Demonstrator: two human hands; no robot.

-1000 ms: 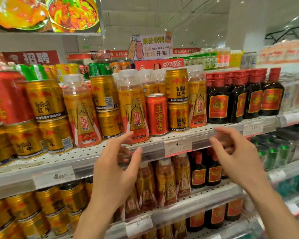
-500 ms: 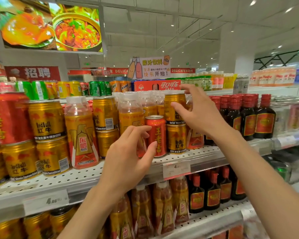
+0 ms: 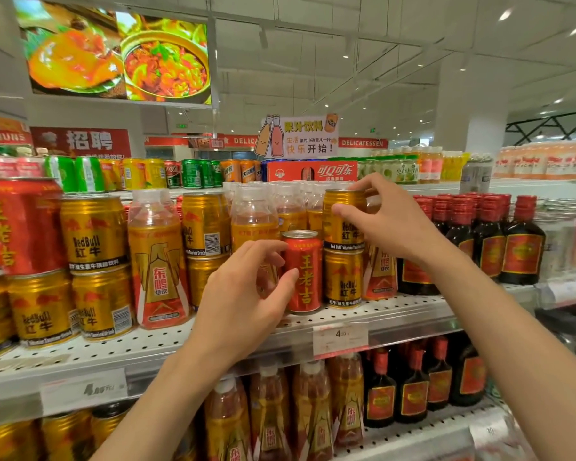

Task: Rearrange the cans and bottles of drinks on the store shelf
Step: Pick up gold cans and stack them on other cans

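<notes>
Left hand (image 3: 243, 294): fingers and thumb curled round the left side of the red Wanglaoji can (image 3: 302, 271), thumb tip on its label.
Red Wanglaoji can: upright at the front of the white perforated shelf (image 3: 167, 344), just left of the lower gold Red Bull can (image 3: 344, 277) and touching or nearly touching it.
Right hand (image 3: 384, 224): fingertips pinching the upper gold Red Bull can (image 3: 341, 218) near its rim, thumb on the front, fingers over the top edge.
Upper gold Red Bull can: stacked upright on the lower gold Red Bull can.
Dongpeng bottle (image 3: 158, 261): clear cap, orange-yellow label, upright to the left of the hands; more of the kind stand in rows behind the red can.
Stacked gold cans (image 3: 94, 264): two tiers, far left of the shelf.
Dark bottles with red caps (image 3: 489, 241): row to the right of the right hand.
Price tag (image 3: 340, 339): on the shelf edge below the red can.
Lower shelf: more Dongpeng bottles and dark bottles.
</notes>
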